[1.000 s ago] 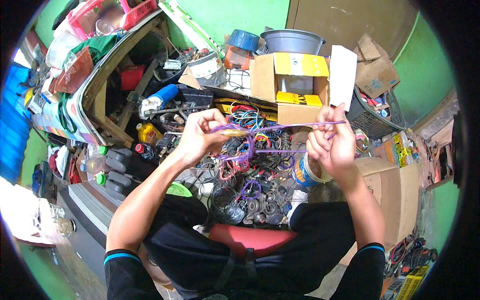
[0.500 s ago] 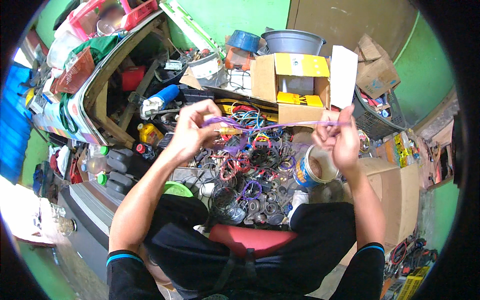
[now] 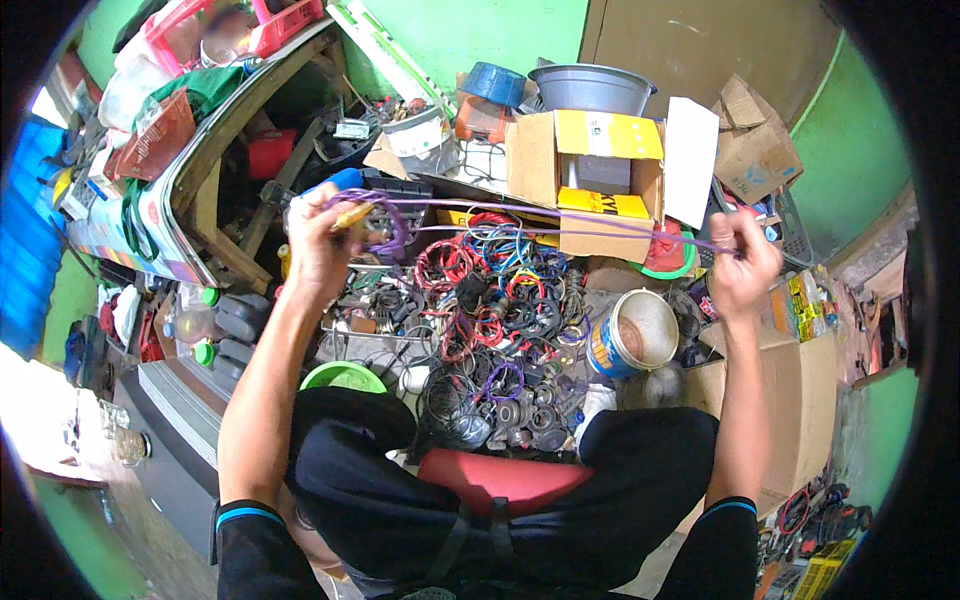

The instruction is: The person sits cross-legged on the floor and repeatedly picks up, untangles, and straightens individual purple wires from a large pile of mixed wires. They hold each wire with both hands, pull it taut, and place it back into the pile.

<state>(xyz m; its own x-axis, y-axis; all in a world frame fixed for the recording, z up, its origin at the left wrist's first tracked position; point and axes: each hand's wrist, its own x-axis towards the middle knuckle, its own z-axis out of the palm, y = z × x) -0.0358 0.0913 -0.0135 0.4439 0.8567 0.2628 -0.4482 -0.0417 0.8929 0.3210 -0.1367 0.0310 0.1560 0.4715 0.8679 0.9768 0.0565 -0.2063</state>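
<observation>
A purple wire (image 3: 560, 215) is stretched almost level between my two hands, above a heap of coiled wires and rings (image 3: 490, 300). My left hand (image 3: 320, 235) is raised at the left, closed on one end of the wire where it bunches into a small purple loop with a yellow bit. My right hand (image 3: 742, 262) is far out to the right, pinching the other end. Both arms are spread wide apart over my lap.
An open cardboard box with yellow flaps (image 3: 590, 175) stands behind the heap. A blue-labelled tin can (image 3: 630, 345) sits at the right, a green bowl (image 3: 345, 378) near my left knee, a grey basin (image 3: 590, 90) at the back, a cluttered shelf (image 3: 190, 180) to the left.
My hands have moved far apart, left to the left and right to the right, drawing the purple wire out long and taut where it was short and bunched before.
</observation>
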